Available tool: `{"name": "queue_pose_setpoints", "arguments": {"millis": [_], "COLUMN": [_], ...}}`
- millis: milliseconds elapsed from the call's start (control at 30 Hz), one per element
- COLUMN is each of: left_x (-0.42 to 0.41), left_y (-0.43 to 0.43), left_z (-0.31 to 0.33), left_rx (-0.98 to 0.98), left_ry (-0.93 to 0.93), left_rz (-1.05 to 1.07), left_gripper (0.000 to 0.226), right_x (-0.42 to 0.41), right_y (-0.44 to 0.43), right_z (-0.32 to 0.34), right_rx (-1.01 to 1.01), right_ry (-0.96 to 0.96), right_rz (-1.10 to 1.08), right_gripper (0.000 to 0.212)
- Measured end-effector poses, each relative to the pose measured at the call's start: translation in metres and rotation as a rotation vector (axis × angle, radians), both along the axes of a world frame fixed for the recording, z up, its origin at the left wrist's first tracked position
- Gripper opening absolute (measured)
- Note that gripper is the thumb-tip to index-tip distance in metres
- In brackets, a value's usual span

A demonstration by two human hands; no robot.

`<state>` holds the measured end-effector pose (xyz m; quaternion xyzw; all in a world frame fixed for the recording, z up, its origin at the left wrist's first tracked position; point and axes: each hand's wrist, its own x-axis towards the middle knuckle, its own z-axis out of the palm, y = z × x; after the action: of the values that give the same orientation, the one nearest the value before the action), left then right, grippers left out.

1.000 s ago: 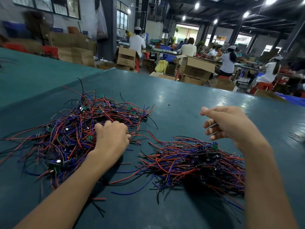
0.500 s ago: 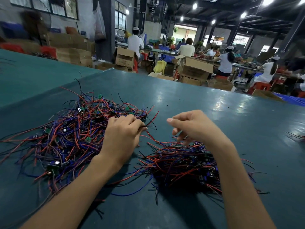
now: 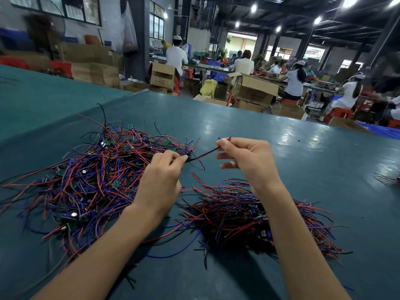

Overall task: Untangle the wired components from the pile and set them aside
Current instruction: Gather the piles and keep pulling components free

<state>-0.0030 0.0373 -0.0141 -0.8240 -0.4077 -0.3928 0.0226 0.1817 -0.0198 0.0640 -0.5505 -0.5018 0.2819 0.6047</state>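
My left hand (image 3: 161, 182) sits at the right edge of the big pile (image 3: 86, 180) of red, blue and black wires with little green boards in it, knuckles up, fingers curled in, the thumb and first fingertips pinching the low end of one wire (image 3: 203, 154). My right hand (image 3: 244, 161) is raised just beside it, and its thumb and forefinger nip the same wire near the other end, while the remaining fingers hang loosely bent, holding nothing. The wire is stretched nearly straight between my two hands, lifted off the table (image 3: 303, 152). Its long axis slants from lower left at my left fingertips up to the right, and a short tip pokes out past my right thumb, pointing up and away from me. It looks dark with some red in it; I cannot tell whether a board hangs on it at my left fingertips, where a thin black strand loops downward. Below my right wrist lies the smaller pile (image 3: 249, 217), its wires mostly lying left to right, with bare table between it and the big pile. A few loose wires (image 3: 387, 178) lie at the far right edge of the table. Beyond the table are cardboard boxes (image 3: 255, 89) and seated people (image 3: 294, 83) at benches.
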Motion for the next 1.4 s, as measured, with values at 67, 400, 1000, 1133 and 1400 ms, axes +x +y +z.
{"name": "queue_pose_setpoints", "arguments": {"millis": [67, 400, 1000, 1133, 1400], "left_x": [0.001, -0.009, 0.015, 0.014, 0.006], "left_y": [0.000, 0.010, -0.015, -0.016, -0.009], "left_z": [0.000, -0.001, 0.014, 0.013, 0.009], "left_rx": [0.000, -0.087, -0.102, 0.006, 0.042], "left_ry": [-0.011, 0.066, -0.757, -0.664, -0.546], "left_rz": [0.007, 0.224, -0.469, -0.400, -0.306], "left_gripper": [0.050, 0.051, 0.037, 0.034, 0.027], "right_x": [-0.002, 0.001, -0.008, -0.017, -0.004], "right_y": [0.001, -0.006, -0.015, -0.008, -0.008], "right_z": [0.000, 0.012, 0.020, 0.011, 0.012], "right_rx": [0.052, 0.209, 0.014, 0.017, 0.008], "right_ry": [0.064, 0.376, 0.150, 0.080, 0.158], "right_rz": [-0.023, -0.107, 0.373, 0.256, 0.036], "right_gripper": [0.014, 0.016, 0.038, 0.024, 0.020]}}
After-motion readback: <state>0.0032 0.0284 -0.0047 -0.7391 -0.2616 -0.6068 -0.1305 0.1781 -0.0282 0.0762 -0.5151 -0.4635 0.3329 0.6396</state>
